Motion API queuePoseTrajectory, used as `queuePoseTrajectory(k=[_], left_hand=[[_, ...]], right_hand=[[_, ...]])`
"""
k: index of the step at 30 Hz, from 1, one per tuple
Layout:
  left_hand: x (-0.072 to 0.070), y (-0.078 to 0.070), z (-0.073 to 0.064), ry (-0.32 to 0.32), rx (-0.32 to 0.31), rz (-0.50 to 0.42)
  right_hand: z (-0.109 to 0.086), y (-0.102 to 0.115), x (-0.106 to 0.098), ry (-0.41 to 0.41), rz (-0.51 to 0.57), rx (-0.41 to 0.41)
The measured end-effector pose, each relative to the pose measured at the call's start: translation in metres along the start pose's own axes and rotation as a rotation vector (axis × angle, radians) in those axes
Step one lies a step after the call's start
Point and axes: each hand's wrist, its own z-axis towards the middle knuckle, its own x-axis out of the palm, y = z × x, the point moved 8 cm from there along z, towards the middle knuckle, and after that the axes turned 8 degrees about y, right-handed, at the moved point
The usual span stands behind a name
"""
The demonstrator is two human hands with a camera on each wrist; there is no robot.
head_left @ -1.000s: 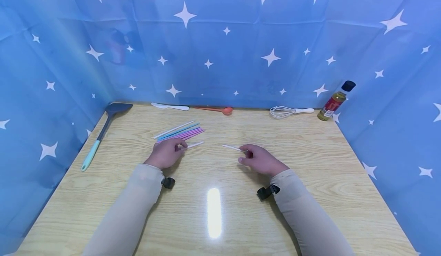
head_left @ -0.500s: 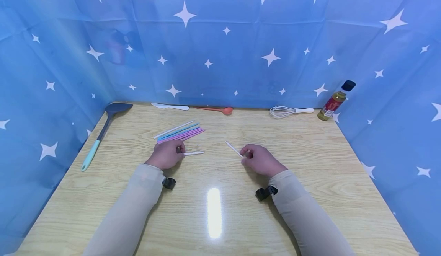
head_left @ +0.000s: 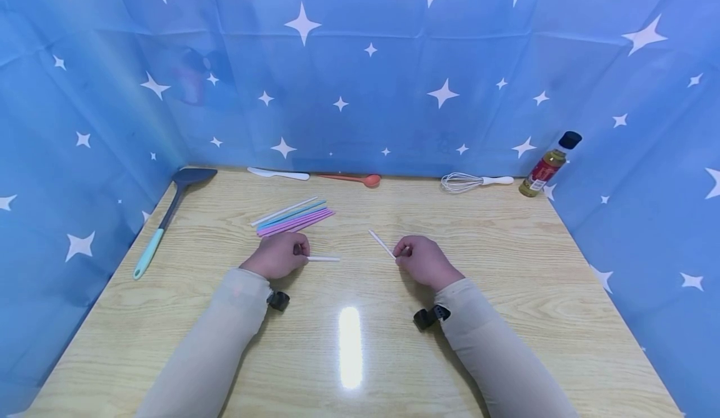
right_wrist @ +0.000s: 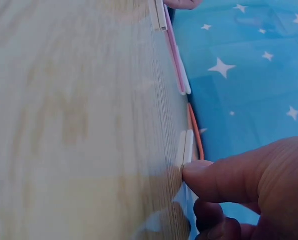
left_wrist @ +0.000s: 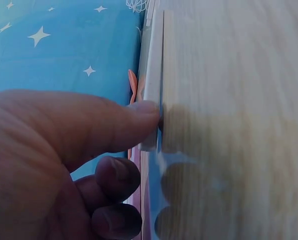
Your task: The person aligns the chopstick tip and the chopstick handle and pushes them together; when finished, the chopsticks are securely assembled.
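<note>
Low over the table, my left hand (head_left: 280, 254) pinches one end of a slim white stick (head_left: 324, 258) that points right. In the left wrist view the thumb (left_wrist: 134, 117) presses on that stick near its end, with other fingers curled below. My right hand (head_left: 423, 259) pinches the near end of another white stick (head_left: 381, 242), slanting up and left. The right wrist view shows the thumb (right_wrist: 203, 172) on this stick's end. Beyond the left hand lies a bundle of white, blue, purple and pink sticks (head_left: 295, 216). The two held sticks are apart.
Along the back edge lie a white knife (head_left: 278, 174), an orange-red spoon (head_left: 370, 181) and a whisk (head_left: 461, 183). A dark spatula (head_left: 169, 209) with a mint handle lies at left. A bottle (head_left: 543, 171) stands at back right. A starry blue curtain (head_left: 360, 118) encloses the table.
The left hand's stick has turned from slanting upward to nearly level and come nearer. The right hand's stick has swung to a steeper slant. The right thumb has closed on its end.
</note>
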Motion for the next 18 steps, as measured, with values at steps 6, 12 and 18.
queuePoseTrajectory(k=[6,12,18], left_hand=[[0.001,-0.0016,-0.0017,0.011,-0.002,-0.007],[0.0012,-0.003,-0.0017,0.016,0.006,-0.015],[0.0025,-0.002,-0.0006,0.019,0.004,-0.006]], right_hand=[[-0.0017,0.0037,0.0013,0.008,-0.004,-0.035],[-0.0036,0.0065,0.0017,0.006,0.005,-0.022],[-0.0028,0.0079,0.0013,-0.019,-0.026,0.0]])
